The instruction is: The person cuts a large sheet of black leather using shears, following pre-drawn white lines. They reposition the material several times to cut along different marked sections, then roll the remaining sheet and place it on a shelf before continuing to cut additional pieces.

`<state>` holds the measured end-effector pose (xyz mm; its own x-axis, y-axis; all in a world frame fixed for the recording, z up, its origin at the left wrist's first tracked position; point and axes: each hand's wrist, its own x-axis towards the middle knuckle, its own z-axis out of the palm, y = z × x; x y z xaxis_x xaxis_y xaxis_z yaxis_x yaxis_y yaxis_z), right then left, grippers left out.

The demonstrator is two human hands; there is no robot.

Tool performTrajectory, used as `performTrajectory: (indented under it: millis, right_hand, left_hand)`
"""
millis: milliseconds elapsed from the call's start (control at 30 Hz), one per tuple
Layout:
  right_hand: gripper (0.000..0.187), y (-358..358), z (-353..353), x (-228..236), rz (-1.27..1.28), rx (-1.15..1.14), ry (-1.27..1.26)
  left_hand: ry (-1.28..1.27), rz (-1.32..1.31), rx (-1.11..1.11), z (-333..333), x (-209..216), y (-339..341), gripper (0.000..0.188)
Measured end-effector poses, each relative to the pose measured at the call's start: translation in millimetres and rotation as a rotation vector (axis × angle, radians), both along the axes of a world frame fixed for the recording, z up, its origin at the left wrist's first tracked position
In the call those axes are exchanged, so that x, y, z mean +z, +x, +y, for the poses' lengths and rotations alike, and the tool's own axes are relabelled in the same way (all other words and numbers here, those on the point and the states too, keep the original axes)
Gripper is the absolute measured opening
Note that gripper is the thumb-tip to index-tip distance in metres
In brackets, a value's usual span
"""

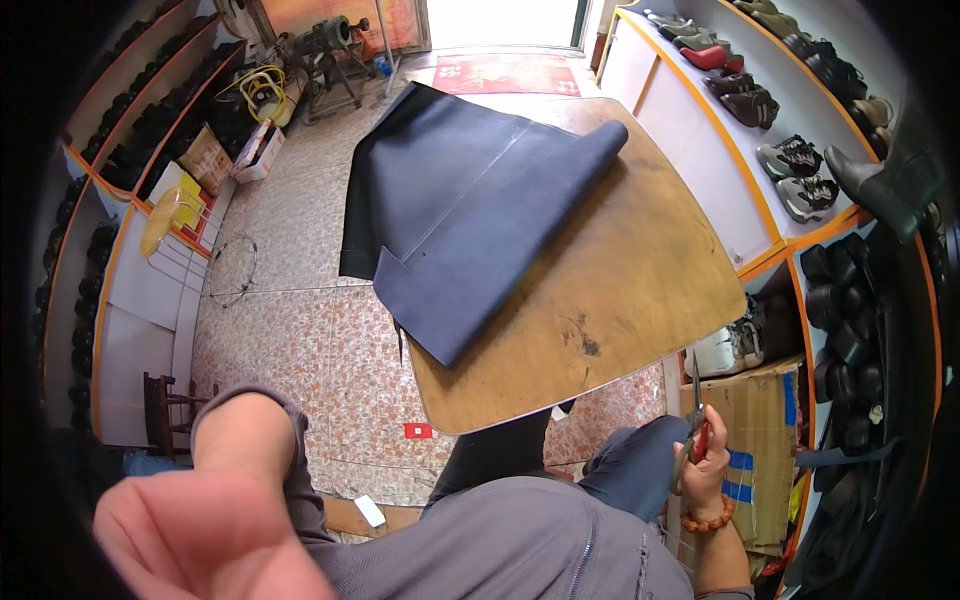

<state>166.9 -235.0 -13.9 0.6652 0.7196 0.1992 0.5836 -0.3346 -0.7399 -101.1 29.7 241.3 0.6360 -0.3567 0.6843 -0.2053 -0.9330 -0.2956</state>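
In my right hand [708, 460], low on the right, is a pair of scissors [698, 430] with red on the handles. Their blades point up and away from me, beside the table's near right corner. My left hand [200, 535] is raised close to the camera at the lower left, smeared, its fingers not clear. Neither hand touches the large dark leather sheet [470, 180]. That sheet lies across the far left of the wooden table [640, 260], with one side folded over and part hanging off the left edge. A pale straight line runs along it.
Shoe shelves line both sides; a grey boot [880, 185] sticks out at the right. Below it stands a cardboard box [765, 440]. A round-topped stool [165, 222] and a bench machine [328, 38] are at the left and back. A small red card [418, 430] lies on the floor.
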Motion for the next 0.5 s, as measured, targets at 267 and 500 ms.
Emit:
performTrajectory:
  millis: [267, 500]
  right_hand:
    - [0.056, -6, 28, -35, 0.190, -0.039, 0.169]
    - [0.049, -10, 56, -32, 0.492, 0.140, 0.237]
  left_hand:
    - [-1.601, -0.245, 0.685, 111, -209, -4, 0.052]
    - [-2.264, -0.576, 0.571, 112, -338, -17, 0.077]
